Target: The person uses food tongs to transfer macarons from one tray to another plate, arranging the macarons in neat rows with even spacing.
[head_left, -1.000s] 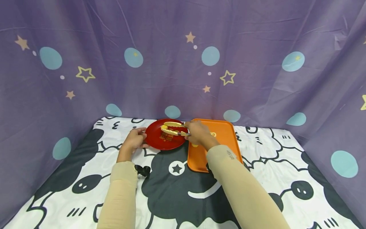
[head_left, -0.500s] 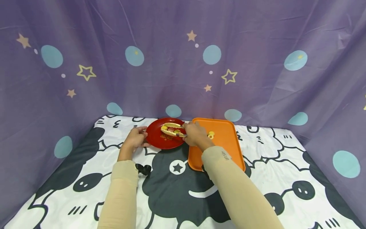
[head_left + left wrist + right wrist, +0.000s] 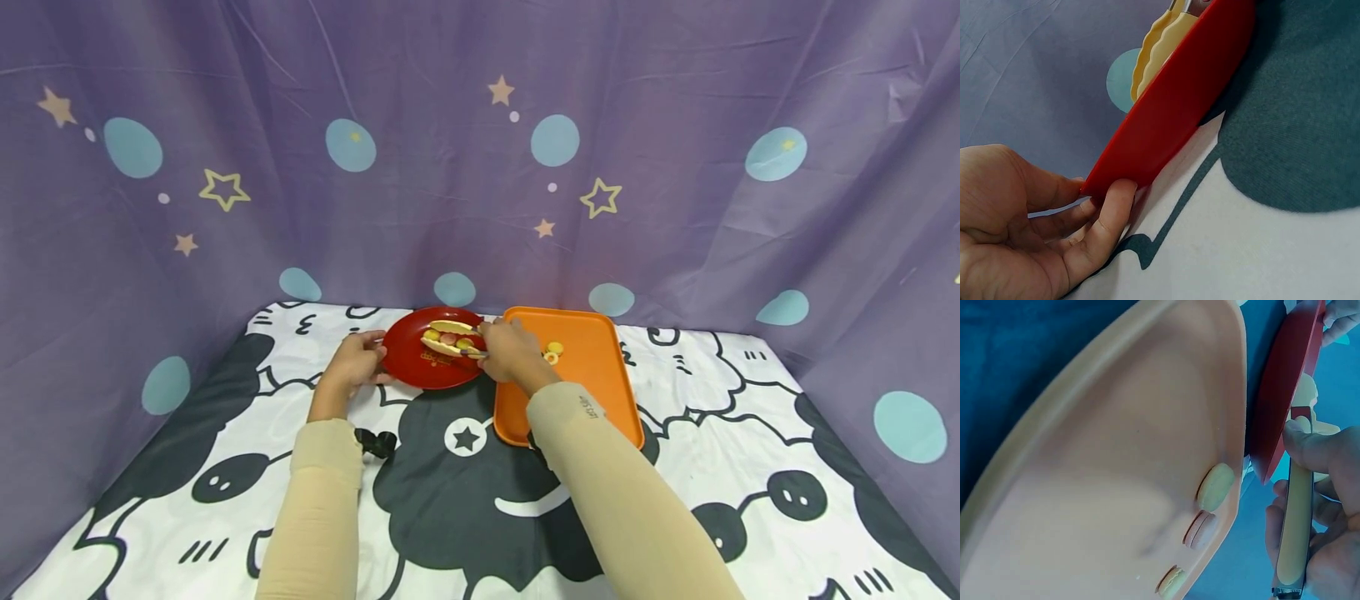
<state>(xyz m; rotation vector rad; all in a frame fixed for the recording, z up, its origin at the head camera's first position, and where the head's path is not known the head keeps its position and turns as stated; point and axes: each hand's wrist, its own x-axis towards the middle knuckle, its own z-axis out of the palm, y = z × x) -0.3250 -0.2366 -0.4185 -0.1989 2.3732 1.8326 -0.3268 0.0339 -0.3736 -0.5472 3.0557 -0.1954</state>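
My left hand (image 3: 355, 363) pinches the left rim of a red plate (image 3: 1166, 112), fingers on either side of the edge. My right hand (image 3: 512, 350) grips a pair of tongs (image 3: 1294, 531) by the handles. Their cream scalloped heads (image 3: 450, 327) point left over the plate, a little apart. Between and beside the heads on the plate are a yellow macaron (image 3: 432, 334), a pinkish one (image 3: 448, 339) and a yellowish one (image 3: 463, 342). Whether the tongs touch any of them I cannot tell. In the left wrist view the plate's wall hides the macarons.
Right of the plate lies an orange tray (image 3: 592, 375), partly under my right forearm. Inside, near its edge, are a pale green macaron (image 3: 1215, 487), a pink one (image 3: 1201, 530) and a yellowish one (image 3: 1172, 582). A sheep-print cloth (image 3: 465, 533) covers the table; a purple curtain (image 3: 420, 233) hangs behind.
My right hand and the tongs have shifted slightly left, uncovering macarons on the tray. Pink and yellowish macarons now show more plainly between the tongs' arms. My left hand stays on the plate's rim.
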